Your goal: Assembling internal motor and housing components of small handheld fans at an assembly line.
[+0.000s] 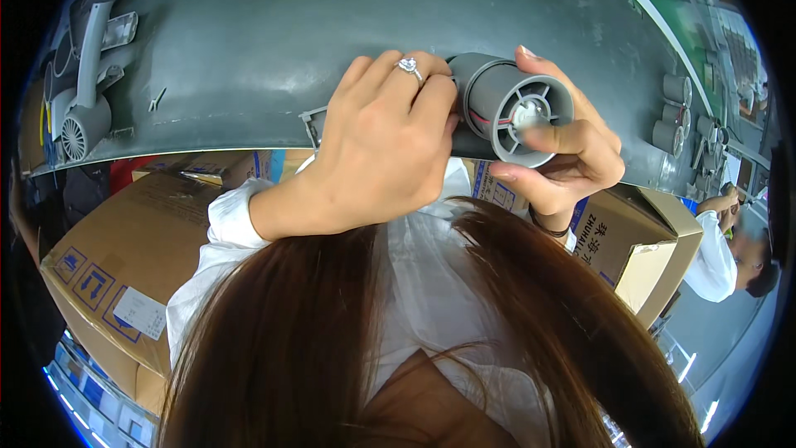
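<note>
Over the near edge of the table I hold a grey cylindrical motor housing [507, 99] between my hands. Its spoked round end faces me, with a white hub in the middle and a red wire along its side. My right hand [572, 145] grips it, fingers along the far side and one blurred finger over the hub. Behind it sits a wider grey sleeve [474, 73]; whether the two are joined I cannot tell. My left hand [385, 129] is curled closed against the sleeve's left side, its fingertips hidden. Beside my left wrist, a small grey bracket-like piece [313, 126] shows at the table edge.
Grey hair-dryer-like housings [83, 75] are heaped at the table's left end. A small light clip-like piece [156, 99] lies nearby. Several short grey cylinders [673, 116] stand at the right. Cardboard boxes [141, 232] are below the edge. Another person [717, 249] is at far right.
</note>
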`<state>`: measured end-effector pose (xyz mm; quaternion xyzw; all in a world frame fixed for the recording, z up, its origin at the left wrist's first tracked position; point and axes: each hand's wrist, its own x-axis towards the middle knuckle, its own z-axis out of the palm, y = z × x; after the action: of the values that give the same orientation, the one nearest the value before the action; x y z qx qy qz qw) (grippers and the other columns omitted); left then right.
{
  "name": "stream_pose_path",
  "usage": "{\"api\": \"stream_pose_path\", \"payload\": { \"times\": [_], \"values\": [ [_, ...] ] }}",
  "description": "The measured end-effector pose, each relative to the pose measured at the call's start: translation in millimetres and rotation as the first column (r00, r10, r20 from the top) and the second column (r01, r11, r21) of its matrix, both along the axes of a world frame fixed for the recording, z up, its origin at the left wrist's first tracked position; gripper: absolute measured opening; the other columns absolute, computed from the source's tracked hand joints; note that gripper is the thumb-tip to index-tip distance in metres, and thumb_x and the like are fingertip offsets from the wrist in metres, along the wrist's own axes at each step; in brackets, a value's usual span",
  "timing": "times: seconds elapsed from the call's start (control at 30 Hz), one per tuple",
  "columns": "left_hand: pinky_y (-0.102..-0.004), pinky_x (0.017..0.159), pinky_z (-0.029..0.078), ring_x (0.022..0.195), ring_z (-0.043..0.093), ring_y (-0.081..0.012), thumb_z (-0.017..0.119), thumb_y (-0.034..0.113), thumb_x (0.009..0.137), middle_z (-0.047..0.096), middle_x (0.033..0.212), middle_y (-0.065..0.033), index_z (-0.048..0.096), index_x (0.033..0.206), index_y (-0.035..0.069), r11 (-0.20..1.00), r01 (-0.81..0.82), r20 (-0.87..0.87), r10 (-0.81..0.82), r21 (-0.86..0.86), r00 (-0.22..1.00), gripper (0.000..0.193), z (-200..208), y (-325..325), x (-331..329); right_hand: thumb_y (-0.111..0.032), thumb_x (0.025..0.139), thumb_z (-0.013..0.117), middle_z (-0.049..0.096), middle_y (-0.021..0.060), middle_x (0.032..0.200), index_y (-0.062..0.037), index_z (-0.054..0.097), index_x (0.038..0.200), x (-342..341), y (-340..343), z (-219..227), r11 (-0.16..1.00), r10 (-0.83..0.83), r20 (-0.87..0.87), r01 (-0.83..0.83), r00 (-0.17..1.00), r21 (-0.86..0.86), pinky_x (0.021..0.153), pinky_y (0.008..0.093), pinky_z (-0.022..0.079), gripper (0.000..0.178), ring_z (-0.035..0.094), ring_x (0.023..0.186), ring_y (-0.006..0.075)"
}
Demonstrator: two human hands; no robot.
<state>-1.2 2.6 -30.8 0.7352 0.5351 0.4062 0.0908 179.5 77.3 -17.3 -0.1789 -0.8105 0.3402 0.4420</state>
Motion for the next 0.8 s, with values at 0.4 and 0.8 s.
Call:
{"api": "stream_pose_path", "payload": {
  "times": [0.4, 0.8],
  "values": [
    [-0.0338, 0.055, 0.042, 0.061, 0.057, -0.0252, 0.061, 0.006, 0.055, 0.060, 0.075, -0.0155, 0.056, 0.072, 0.000, 0.989, -0.117, -0.095, 0.126, 0.092, 0.987, 0.020, -8, 2, 9, -0.020, 0.050, 0.090, 0.059, 0.0400, 0.101, 0.0032, 0.058, 0.067, 3, 6, -12, 0.997, 0.075, -0.127, -0.073, 0.989, 0.016, 0.073, 0.0404, 0.055, 0.043, 0.068, 0.088, 0.0392],
    [-0.0313, 0.045, 0.037, 0.047, 0.048, -0.0200, 0.062, 0.005, 0.054, 0.048, 0.057, -0.0076, 0.048, 0.063, 0.005, 0.977, -0.183, -0.060, 0.190, 0.107, 0.980, 0.017, -10, 5, 15, -0.014, 0.049, 0.090, 0.060, 0.0401, 0.098, 0.0030, 0.057, 0.066, 0, 4, -7, 0.999, 0.014, -0.108, -0.018, 0.994, -0.038, 0.072, 0.0385, 0.055, 0.040, 0.068, 0.086, 0.0369]
  ]
}}
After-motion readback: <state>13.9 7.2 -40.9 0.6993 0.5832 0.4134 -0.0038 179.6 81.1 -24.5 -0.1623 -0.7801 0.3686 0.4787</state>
